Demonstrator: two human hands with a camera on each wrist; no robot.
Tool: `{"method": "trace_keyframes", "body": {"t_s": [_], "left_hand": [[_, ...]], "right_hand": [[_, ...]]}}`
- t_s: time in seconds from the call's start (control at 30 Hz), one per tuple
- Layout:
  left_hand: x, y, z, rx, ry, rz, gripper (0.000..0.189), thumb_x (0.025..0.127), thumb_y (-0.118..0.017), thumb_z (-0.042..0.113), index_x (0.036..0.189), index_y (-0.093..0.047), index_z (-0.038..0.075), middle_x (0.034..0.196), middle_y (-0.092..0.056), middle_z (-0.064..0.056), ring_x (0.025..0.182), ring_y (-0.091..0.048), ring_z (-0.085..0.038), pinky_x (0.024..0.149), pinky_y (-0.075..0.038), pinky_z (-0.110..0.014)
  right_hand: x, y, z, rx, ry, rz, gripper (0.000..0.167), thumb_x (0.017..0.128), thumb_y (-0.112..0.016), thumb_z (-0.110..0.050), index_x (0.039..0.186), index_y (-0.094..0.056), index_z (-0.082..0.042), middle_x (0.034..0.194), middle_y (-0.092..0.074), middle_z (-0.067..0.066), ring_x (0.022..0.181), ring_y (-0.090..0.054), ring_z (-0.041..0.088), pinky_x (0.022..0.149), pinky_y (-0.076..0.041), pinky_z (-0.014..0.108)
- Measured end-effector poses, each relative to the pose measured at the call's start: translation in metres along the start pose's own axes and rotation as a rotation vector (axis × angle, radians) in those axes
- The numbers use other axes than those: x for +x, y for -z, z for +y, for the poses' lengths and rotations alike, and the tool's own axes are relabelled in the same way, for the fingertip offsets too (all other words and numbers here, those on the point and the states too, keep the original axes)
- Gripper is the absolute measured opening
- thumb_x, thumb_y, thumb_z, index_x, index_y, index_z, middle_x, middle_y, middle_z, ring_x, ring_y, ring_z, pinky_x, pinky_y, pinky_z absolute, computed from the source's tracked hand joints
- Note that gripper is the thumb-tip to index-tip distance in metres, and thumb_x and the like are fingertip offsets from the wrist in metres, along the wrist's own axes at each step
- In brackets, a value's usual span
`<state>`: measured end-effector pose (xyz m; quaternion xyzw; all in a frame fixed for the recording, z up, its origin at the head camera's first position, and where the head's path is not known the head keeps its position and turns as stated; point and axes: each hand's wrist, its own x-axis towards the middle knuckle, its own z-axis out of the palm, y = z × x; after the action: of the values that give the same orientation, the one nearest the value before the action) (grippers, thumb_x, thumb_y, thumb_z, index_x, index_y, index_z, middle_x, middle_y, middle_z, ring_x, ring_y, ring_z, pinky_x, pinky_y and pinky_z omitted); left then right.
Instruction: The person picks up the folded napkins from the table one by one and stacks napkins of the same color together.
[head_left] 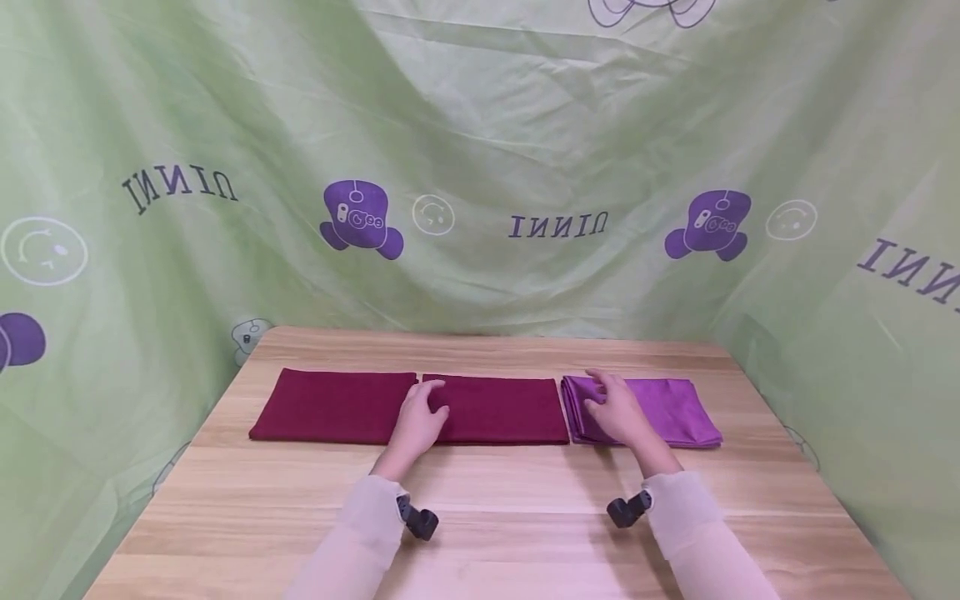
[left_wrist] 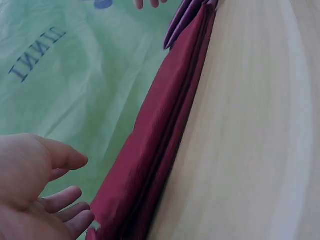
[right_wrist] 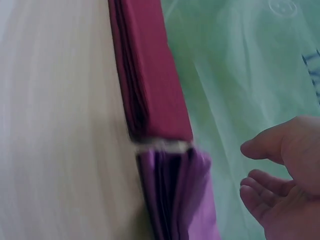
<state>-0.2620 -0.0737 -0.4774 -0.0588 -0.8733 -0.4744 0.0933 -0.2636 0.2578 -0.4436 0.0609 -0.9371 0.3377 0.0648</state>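
Three folded cloths lie in a row on the wooden table: a dark red cloth [head_left: 330, 406] at left, a second dark red cloth [head_left: 502, 410] in the middle, and a shiny purple cloth [head_left: 671, 408] at right. My left hand [head_left: 417, 418] hovers over the seam between the two red ones, its fingers loosely bent and holding nothing. Over the left part of the purple cloth is my right hand [head_left: 618, 410], thumb and fingers apart, also holding nothing. In the right wrist view, layered fold edges show on the middle red cloth [right_wrist: 155, 75] and the purple cloth [right_wrist: 175, 195].
A green printed curtain [head_left: 510, 283] hangs behind the table and along both sides. The wooden table [head_left: 510, 525] extends in front of the cloths. Small black devices [head_left: 420, 521] are strapped at both wrists.
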Motion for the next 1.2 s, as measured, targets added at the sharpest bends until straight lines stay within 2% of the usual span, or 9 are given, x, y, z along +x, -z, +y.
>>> {"method": "trace_keyframes", "body": {"t_s": [0.17,0.37,0.53,0.6,0.7,0.8,0.87,1.03,1.2], "left_hand": [[-0.008,0.01,-0.008,0.01,0.043,0.017,0.046,0.085,-0.066,0.0,0.13,-0.057,-0.001,0.13,-0.051,-0.023,0.123,-0.047,-0.039,0.103,-0.037,-0.05],[-0.007,0.013,-0.014,0.015,0.088,-0.024,0.046,0.087,-0.066,0.002,0.131,-0.054,-0.002,0.123,-0.058,-0.022,0.114,-0.054,-0.036,0.097,-0.043,-0.048],[-0.005,0.012,-0.014,0.034,0.148,-0.071,0.047,0.088,-0.066,0.003,0.133,-0.053,-0.002,0.126,-0.056,-0.026,0.116,-0.054,-0.038,0.098,-0.042,-0.049],[-0.004,0.012,-0.013,0.033,0.166,-0.078,0.047,0.087,-0.066,0.002,0.132,-0.053,-0.003,0.127,-0.055,-0.028,0.116,-0.053,-0.039,0.098,-0.042,-0.05],[-0.002,0.012,-0.014,0.008,0.193,-0.075,0.047,0.085,-0.067,-0.001,0.13,-0.054,-0.004,0.127,-0.055,-0.029,0.117,-0.053,-0.039,0.098,-0.042,-0.05],[0.001,0.011,-0.015,-0.067,0.223,-0.077,0.047,0.084,-0.066,-0.004,0.129,-0.055,-0.005,0.129,-0.053,-0.03,0.122,-0.049,-0.039,0.1,-0.041,-0.048],[0.003,0.01,-0.018,-0.162,0.246,-0.09,0.047,0.083,-0.065,-0.007,0.129,-0.054,-0.007,0.132,-0.05,-0.032,0.125,-0.045,-0.04,0.102,-0.039,-0.048],[0.003,0.008,-0.023,-0.37,0.301,-0.133,0.048,0.082,-0.063,-0.009,0.129,-0.052,-0.01,0.132,-0.047,-0.033,0.119,-0.047,-0.039,0.1,-0.04,-0.047],[0.002,0.01,-0.023,-0.438,0.286,-0.143,0.051,0.081,-0.063,-0.01,0.13,-0.051,-0.008,0.122,-0.049,-0.028,0.11,-0.049,-0.035,0.094,-0.042,-0.042]], "right_hand": [[0.001,-0.016,-0.016,0.015,0.017,-0.018,0.054,0.084,-0.066,0.002,0.136,-0.049,0.005,0.119,-0.053,0.027,0.106,-0.056,0.04,0.092,-0.045,0.053],[0.0,-0.032,-0.028,-0.009,0.004,-0.106,0.053,0.085,-0.068,0.0,0.135,-0.052,0.004,0.114,-0.057,0.025,0.103,-0.056,0.037,0.092,-0.045,0.052],[-0.001,-0.042,-0.031,-0.081,-0.011,-0.182,0.052,0.086,-0.068,-0.002,0.135,-0.052,0.005,0.115,-0.058,0.028,0.11,-0.055,0.04,0.095,-0.044,0.051],[-0.001,-0.045,-0.03,-0.088,-0.031,-0.19,0.053,0.086,-0.068,-0.003,0.135,-0.052,0.004,0.122,-0.056,0.03,0.116,-0.052,0.042,0.098,-0.042,0.051],[0.001,-0.049,-0.028,-0.072,-0.06,-0.176,0.052,0.086,-0.068,-0.002,0.135,-0.052,0.004,0.12,-0.058,0.03,0.114,-0.054,0.042,0.096,-0.044,0.051],[0.003,-0.051,-0.023,-0.045,-0.094,-0.156,0.051,0.085,-0.068,-0.002,0.134,-0.054,0.003,0.117,-0.06,0.029,0.111,-0.056,0.041,0.094,-0.045,0.051],[0.005,-0.051,-0.021,-0.02,-0.111,-0.15,0.05,0.085,-0.068,-0.002,0.133,-0.055,0.003,0.113,-0.061,0.027,0.107,-0.058,0.04,0.092,-0.045,0.05],[0.008,-0.053,-0.015,0.121,-0.146,-0.152,0.052,0.082,-0.069,0.003,0.132,-0.055,0.003,0.107,-0.057,0.023,0.099,-0.055,0.035,0.09,-0.045,0.048],[0.01,-0.05,-0.011,0.258,-0.155,-0.146,0.051,0.079,-0.07,0.009,0.129,-0.057,0.005,0.107,-0.054,0.022,0.093,-0.053,0.03,0.083,-0.047,0.041]]}}
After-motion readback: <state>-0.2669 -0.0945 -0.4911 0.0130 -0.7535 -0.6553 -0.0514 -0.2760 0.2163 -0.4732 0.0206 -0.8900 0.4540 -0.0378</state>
